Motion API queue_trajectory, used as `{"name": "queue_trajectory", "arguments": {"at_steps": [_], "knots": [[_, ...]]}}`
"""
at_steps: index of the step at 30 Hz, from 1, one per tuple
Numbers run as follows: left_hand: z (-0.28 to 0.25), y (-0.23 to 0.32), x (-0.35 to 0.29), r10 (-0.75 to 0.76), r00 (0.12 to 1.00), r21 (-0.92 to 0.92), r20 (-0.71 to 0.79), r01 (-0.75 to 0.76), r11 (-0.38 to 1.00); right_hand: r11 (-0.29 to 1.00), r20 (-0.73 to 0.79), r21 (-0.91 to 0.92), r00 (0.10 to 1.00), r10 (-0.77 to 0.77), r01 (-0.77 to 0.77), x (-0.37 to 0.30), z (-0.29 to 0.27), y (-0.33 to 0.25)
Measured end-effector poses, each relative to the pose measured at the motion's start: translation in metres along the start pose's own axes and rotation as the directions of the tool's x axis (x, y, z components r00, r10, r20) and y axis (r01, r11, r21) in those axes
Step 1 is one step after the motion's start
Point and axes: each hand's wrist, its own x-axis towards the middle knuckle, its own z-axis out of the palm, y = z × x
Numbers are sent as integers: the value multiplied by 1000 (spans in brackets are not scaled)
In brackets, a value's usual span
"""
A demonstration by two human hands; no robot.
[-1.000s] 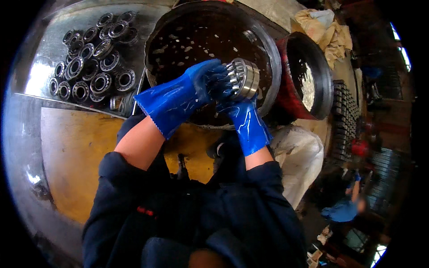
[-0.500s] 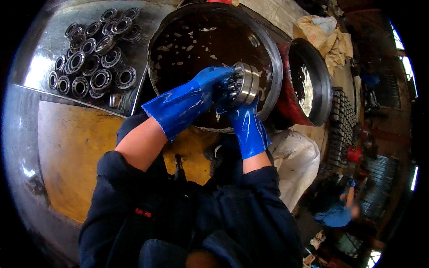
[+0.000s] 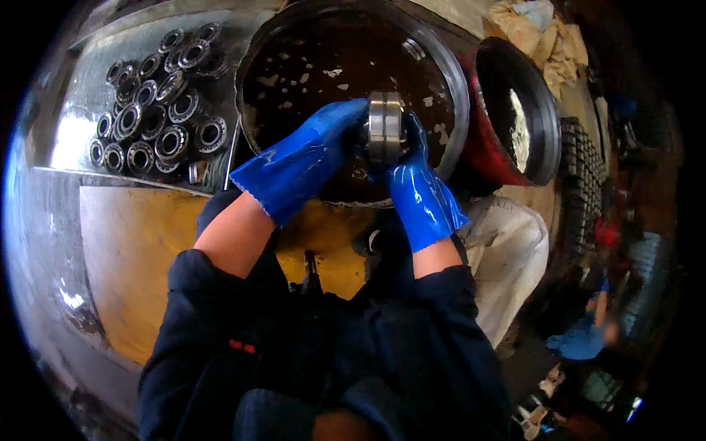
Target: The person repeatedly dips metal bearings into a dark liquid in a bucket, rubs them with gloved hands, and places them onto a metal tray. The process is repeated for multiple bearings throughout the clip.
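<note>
Between my hands is a shiny steel roller bearing [image 3: 385, 127], its grooved outer ring turned toward me. My left hand [image 3: 342, 132], in a long blue rubber glove, grips its left side. My right hand [image 3: 412, 162], gloved the same way, closes on its right side and lower edge. Most fingertips are hidden behind the ring. Both hands are over a large round drum [image 3: 457, 110] of dark liquid, with pale flecks of foam on the surface. The bearing is above the liquid, apart from it.
Several dark bearings [image 3: 171, 142] lie heaped on a metal tray [image 3: 70, 158] at the left. A red drum [image 3: 491, 136] of liquid stands at the right, near stacked metal parts [image 3: 585, 176]. A white sack [image 3: 511, 253] lies beside my right arm. Another person [image 3: 577, 342] is at the far right.
The bearing has turned: its roller side faced left before, and now mainly the outer ring's rim shows. Both hands still hold it. The view has shifted a little.
</note>
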Motion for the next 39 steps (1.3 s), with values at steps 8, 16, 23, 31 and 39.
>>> {"name": "queue_trajectory", "arguments": {"at_steps": [8, 16, 23, 31, 39], "knots": [[7, 8, -26, 296, 926, 497, 236, -377, 782, 757, 290, -445, 877, -382, 477, -18, -11, -17], [3, -26, -11, 106, 992, 243, -72, -86, 966, 662, 322, -506, 833, -449, 553, -13, -37, -33], [-12, -28, -12, 89, 985, 215, -147, -56, 975, 500, 296, -722, 867, -402, 478, -54, -12, -16], [-14, -30, -9, 97, 982, 337, -165, -36, 941, 728, 191, -556, 914, -357, 401, -24, -28, -17], [-17, -11, -69, 254, 966, 622, 47, -227, 750, 674, 258, -655, 940, -224, 341, 1, -40, 11]]}}
